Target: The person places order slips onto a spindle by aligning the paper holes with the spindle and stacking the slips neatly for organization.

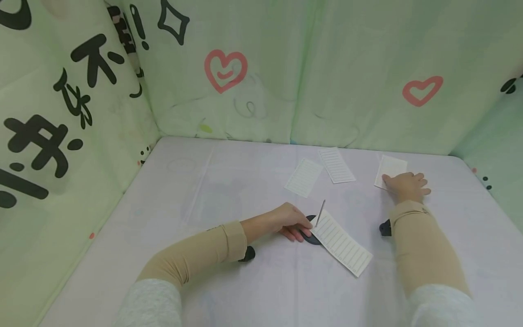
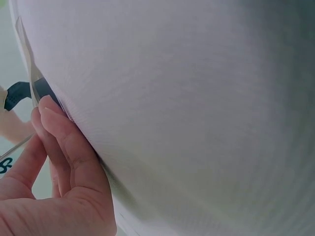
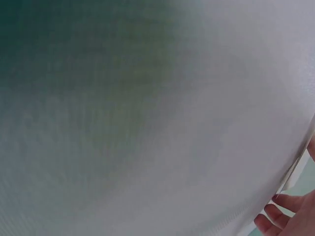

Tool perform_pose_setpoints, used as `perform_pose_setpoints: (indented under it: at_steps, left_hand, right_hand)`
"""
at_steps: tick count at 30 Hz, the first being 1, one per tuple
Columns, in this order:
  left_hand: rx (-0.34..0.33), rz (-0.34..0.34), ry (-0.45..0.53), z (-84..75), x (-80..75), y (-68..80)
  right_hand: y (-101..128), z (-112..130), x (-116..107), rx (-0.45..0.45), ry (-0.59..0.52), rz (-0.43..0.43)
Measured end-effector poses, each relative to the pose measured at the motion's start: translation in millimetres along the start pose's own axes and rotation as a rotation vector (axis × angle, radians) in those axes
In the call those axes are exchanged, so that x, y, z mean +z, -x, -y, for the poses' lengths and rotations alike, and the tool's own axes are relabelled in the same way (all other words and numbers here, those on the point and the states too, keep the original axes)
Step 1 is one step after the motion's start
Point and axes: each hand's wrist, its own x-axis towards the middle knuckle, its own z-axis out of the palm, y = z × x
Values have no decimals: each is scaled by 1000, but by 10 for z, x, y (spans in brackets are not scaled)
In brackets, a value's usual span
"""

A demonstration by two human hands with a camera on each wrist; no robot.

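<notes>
- The bench [image 1: 229, 181], white, fills the lower frame; four lined paper slips lie on its right half.
- Largest slip [image 1: 342, 243], lower centre, runs upper left to lower right, near end lifted over a dark object [image 1: 311, 236].
- Left hand [image 1: 291, 221], nearer and just left of it, curls its fingers [image 2: 64, 142] on that object.
- Right hand [image 1: 405, 186], spread flat, presses the small slip [image 1: 391, 169] at right.

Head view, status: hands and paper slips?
Left hand pinches dark clip at near lined slip. Right hand rests flat on far-right slip. Two more slips lie apart, untouched.
</notes>
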Motion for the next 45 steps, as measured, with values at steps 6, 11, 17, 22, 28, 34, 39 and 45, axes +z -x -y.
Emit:
perform_pose_setpoints:
  at_steps: [6, 11, 17, 22, 28, 34, 39, 45]
  left_hand:
    - [-2, -6, 7, 1, -11, 9]
    - [-2, -3, 5, -3, -17, 18]
    - [-7, -10, 7, -6, -13, 16]
    - [-3, -18, 7, -7, -12, 11]
    - [-2, -23, 3, -15, -8, 11]
    - [1, -4, 16, -13, -11, 12]
    - [7, -1, 17, -7, -16, 10]
    - [11, 3, 11, 5, -13, -3]
  right_hand:
    - [-18, 21, -32, 6, -18, 19]
    - [-92, 4, -37, 33, -54, 61]
    - [-101, 3, -49, 39, -101, 61]
    - [-91, -6, -34, -7, -133, 20]
    - [-70, -6, -33, -41, -96, -9]
    - [-79, 7, -36, -60, -42, -26]
    - [-127, 7, -27, -67, -20, -44]
    - [-159, 18, -56, -91, -10, -73]
